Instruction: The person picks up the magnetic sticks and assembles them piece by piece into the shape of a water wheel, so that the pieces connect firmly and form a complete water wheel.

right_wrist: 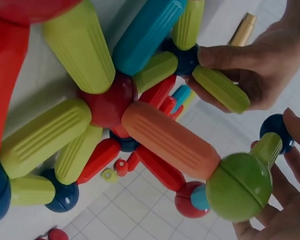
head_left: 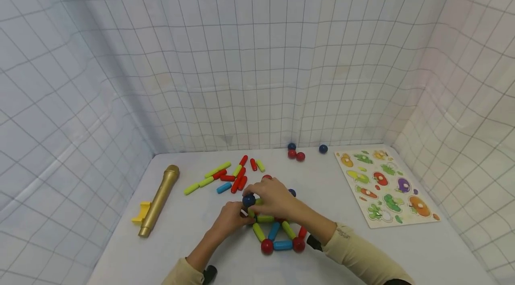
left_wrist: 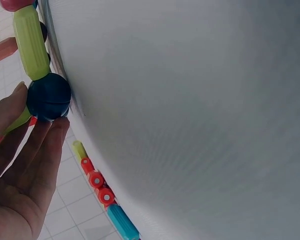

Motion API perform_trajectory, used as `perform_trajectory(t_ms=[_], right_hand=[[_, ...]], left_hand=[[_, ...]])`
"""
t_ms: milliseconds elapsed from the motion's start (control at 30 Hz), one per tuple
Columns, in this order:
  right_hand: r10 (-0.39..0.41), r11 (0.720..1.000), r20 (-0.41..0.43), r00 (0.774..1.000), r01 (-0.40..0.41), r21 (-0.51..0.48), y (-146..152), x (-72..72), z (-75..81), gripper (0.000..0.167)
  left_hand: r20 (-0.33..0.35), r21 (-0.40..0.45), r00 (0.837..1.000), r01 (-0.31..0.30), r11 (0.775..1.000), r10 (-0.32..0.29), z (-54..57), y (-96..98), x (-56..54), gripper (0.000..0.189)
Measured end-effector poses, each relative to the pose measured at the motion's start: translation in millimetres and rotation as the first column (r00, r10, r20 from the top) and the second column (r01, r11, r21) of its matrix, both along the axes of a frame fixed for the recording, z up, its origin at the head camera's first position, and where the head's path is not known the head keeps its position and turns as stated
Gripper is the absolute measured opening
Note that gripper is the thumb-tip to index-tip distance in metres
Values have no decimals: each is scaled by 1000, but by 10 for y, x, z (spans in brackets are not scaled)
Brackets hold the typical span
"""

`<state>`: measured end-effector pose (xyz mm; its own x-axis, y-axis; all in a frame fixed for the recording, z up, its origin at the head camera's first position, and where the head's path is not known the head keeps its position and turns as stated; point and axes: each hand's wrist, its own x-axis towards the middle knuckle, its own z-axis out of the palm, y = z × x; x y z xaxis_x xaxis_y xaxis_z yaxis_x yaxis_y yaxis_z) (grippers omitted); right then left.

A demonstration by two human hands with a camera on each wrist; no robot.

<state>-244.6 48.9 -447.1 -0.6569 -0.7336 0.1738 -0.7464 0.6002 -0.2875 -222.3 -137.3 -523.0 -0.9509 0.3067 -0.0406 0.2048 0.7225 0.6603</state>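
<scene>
A structure of coloured rods and balls stands on the table, with a red ball (head_left: 267, 246) and a blue rod (head_left: 283, 245) along its near side. At its left corner my left hand (head_left: 230, 221) pinches a dark blue ball (left_wrist: 49, 97) between thumb and fingers; lime rods (right_wrist: 221, 89) stick out from that ball. My right hand (head_left: 275, 198) reaches over the structure and grips another dark blue ball (head_left: 249, 200). A short lime rod (right_wrist: 268, 148) links this ball to a green ball (right_wrist: 239, 187), which sits at the end of an orange rod (right_wrist: 170, 140).
Loose red, lime and blue rods (head_left: 224, 187) lie behind to the left. Red and blue balls (head_left: 300, 156) are at the back edge. A gold microphone-shaped tube (head_left: 160, 200) rests on a yellow stand (head_left: 141, 212) at left; a vegetable puzzle board (head_left: 386, 186) lies right.
</scene>
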Motion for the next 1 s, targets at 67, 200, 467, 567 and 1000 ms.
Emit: perform_trajectory(t_ms=[67,200,467,567,1000], right_hand=[[-8,999,-8,1000,8,42,-22,8,-37,36],[-30,995,-18,999,32,97,-36,26,-89,36],[-98,995,-5,995,98,-3,295,72,59,33],[-106,994,1,994,106,-1,530,89,73,24],[-109,993,-75,991,112,41,666,168,-72,25]], left_hand=[[-6,-5,1000,-3,1000,3,-6,12,5,36],[4,-16,1000,-17,1000,17,-5,29,11,38],[38,-42,999,-31,999,32,10,30,10,36],[47,-69,998,-38,997,41,16,42,11,34],[97,-184,992,-57,981,76,118,37,-238,32]])
